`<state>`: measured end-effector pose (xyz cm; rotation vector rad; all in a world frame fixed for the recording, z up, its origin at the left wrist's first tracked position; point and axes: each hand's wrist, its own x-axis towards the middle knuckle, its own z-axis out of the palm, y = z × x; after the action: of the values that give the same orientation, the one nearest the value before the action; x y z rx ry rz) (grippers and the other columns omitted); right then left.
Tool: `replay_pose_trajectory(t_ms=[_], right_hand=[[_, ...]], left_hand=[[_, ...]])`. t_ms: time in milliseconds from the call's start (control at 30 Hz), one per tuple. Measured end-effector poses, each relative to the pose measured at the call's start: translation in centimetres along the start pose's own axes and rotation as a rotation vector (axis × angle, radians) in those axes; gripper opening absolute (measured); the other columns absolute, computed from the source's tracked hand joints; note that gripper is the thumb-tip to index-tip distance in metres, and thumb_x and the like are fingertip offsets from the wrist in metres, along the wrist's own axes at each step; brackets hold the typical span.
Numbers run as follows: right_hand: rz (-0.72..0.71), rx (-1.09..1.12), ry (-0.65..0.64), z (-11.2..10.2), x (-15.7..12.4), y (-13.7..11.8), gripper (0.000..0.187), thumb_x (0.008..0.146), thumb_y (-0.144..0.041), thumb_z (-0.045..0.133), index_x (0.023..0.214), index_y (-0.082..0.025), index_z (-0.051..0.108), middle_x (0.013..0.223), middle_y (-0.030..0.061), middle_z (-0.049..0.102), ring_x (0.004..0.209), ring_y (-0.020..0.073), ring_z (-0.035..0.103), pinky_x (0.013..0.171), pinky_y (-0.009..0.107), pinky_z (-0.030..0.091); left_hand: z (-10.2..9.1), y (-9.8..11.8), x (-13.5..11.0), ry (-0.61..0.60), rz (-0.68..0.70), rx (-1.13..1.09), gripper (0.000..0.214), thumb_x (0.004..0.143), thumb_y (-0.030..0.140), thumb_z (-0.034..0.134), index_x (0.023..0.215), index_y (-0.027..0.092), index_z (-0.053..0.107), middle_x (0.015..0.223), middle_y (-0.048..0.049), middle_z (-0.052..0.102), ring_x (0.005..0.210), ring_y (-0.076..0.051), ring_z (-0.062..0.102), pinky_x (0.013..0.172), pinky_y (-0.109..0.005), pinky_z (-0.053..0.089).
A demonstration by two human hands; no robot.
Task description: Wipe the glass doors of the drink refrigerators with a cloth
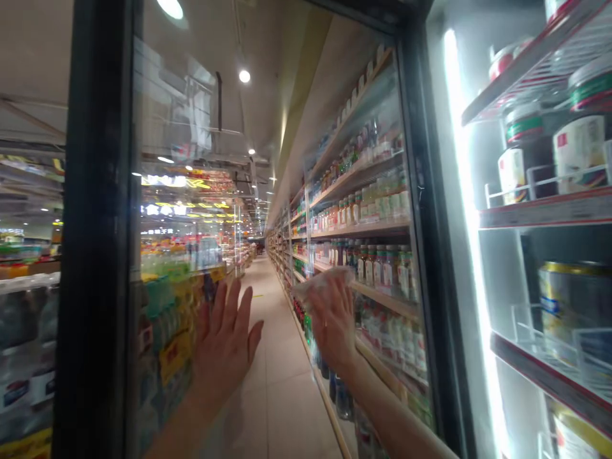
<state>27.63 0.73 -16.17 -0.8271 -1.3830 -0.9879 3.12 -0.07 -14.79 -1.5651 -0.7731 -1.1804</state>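
A dark-framed glass door (414, 210) stands open in front of me, and the store aisle shows through its pane. My left hand (227, 331) lies with fingers spread at the lower left part of the glass, holding nothing. A whitish wiping cloth (310, 287) is under my right hand (332, 319), which presses it to the pane at the lower middle. Motion blurs the right fingers and the cloth, so its edges and exact material are unclear.
To the right, a lit cooler has wire shelves (549, 217) with tubs and cans such as a gold-topped can (557, 306). A bright light strip (471, 223) runs down its side. Wrapped bottles (29, 357) stand left of the door. Tiled floor (277, 382) shows through the glass.
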Motion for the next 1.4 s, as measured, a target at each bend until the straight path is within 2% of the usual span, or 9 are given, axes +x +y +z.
replay_pose_trajectory(t_ms=[100, 267, 467, 667, 833, 900, 1000, 1233, 1400], right_hand=[[-0.159, -0.012, -0.170, -0.8, -2.0, -0.2, 0.035, 0.084, -0.023, 0.049, 0.116, -0.034, 0.059, 0.143, 0.0020, 0.042, 0.137, 0.0246, 0.030, 0.107, 0.051, 0.032], [0.379, -0.198, 0.245, -2.7, -2.6, 6.2, 0.039, 0.089, -0.025, 0.037, 0.123, -0.020, 0.053, 0.143, 0.0157, 0.038, 0.134, 0.0297, 0.034, 0.100, 0.059, 0.035], [-0.195, -0.070, -0.124, 0.3, -4.7, 1.1, 0.037, 0.083, -0.023, 0.050, 0.118, -0.033, 0.057, 0.145, 0.0027, 0.038, 0.139, 0.0244, 0.026, 0.107, 0.048, 0.033], [0.380, -0.231, 0.290, -1.7, -7.0, 7.8, 0.039, 0.088, -0.027, 0.037, 0.123, -0.020, 0.054, 0.143, 0.0141, 0.037, 0.133, 0.0312, 0.035, 0.101, 0.060, 0.035], [-0.208, -0.113, -0.070, 0.2, -8.2, 2.2, 0.034, 0.087, -0.026, 0.046, 0.118, -0.030, 0.058, 0.147, 0.0046, 0.035, 0.139, 0.0248, 0.025, 0.109, 0.049, 0.031], [-0.130, -0.142, -0.117, -0.8, -7.7, 1.8, 0.035, 0.086, -0.025, 0.046, 0.119, -0.029, 0.057, 0.145, 0.0047, 0.038, 0.136, 0.0262, 0.029, 0.107, 0.050, 0.031], [0.299, -0.221, 0.016, -2.4, -7.5, 2.4, 0.046, 0.088, -0.016, 0.035, 0.132, -0.008, 0.046, 0.144, 0.0210, 0.034, 0.135, 0.0339, 0.029, 0.106, 0.055, 0.029], [-0.269, -0.042, -0.155, 0.5, -18.2, -7.8, 0.046, 0.088, -0.019, 0.042, 0.132, -0.029, 0.047, 0.147, 0.0056, 0.036, 0.138, 0.0241, 0.027, 0.109, 0.045, 0.029], [-0.046, -0.001, -0.103, 0.5, -8.7, -8.6, 0.047, 0.091, -0.021, 0.031, 0.136, -0.018, 0.044, 0.146, 0.0101, 0.033, 0.136, 0.0311, 0.026, 0.106, 0.051, 0.026]], left_hand=[[-0.3, 1.0, -4.9, -0.022, 0.031, -0.003, 0.067, 0.087, 0.025, 0.048, 0.146, 0.021, 0.016, 0.152, -0.0065, 0.018, 0.142, -0.024, 0.013, 0.115, -0.050, 0.015], [0.2, 0.5, -7.8, -0.024, 0.045, 0.013, 0.069, 0.086, 0.026, 0.049, 0.147, 0.020, 0.016, 0.152, -0.0071, 0.020, 0.142, -0.023, 0.014, 0.116, -0.049, 0.012], [1.9, -1.0, -8.4, 0.025, 0.074, -0.012, 0.066, 0.087, 0.026, 0.048, 0.146, 0.026, 0.019, 0.150, -0.0047, 0.027, 0.139, -0.025, 0.025, 0.114, -0.049, 0.020], [2.9, -1.2, -9.8, 0.072, 0.027, 0.008, 0.062, 0.089, 0.027, 0.043, 0.146, 0.027, 0.019, 0.149, -0.0062, 0.029, 0.137, -0.028, 0.028, 0.113, -0.052, 0.021], [2.4, -1.3, -9.8, 0.072, 0.064, 0.023, 0.053, 0.091, 0.035, 0.037, 0.142, 0.021, 0.031, 0.144, -0.0114, 0.039, 0.135, -0.030, 0.033, 0.108, -0.054, 0.028], [1.7, -1.0, -11.8, 0.045, 0.019, 0.026, 0.052, 0.091, 0.039, 0.034, 0.139, 0.017, 0.037, 0.144, -0.0138, 0.039, 0.134, -0.032, 0.034, 0.107, -0.055, 0.029], [0.4, 0.2, -17.0, 0.009, -0.052, 0.030, 0.054, 0.091, 0.040, 0.033, 0.136, 0.011, 0.040, 0.143, -0.0175, 0.038, 0.135, -0.034, 0.032, 0.107, -0.056, 0.029], [-2.6, 1.0, -24.4, -0.005, -0.003, 0.019, 0.051, 0.092, 0.037, 0.035, 0.137, 0.015, 0.037, 0.143, -0.0147, 0.040, 0.137, -0.028, 0.029, 0.108, -0.051, 0.030], [-3.9, 0.7, -24.2, 0.011, 0.039, -0.089, 0.043, 0.092, 0.028, 0.036, 0.134, 0.019, 0.040, 0.141, -0.0109, 0.044, 0.137, -0.023, 0.031, 0.110, -0.049, 0.031]])
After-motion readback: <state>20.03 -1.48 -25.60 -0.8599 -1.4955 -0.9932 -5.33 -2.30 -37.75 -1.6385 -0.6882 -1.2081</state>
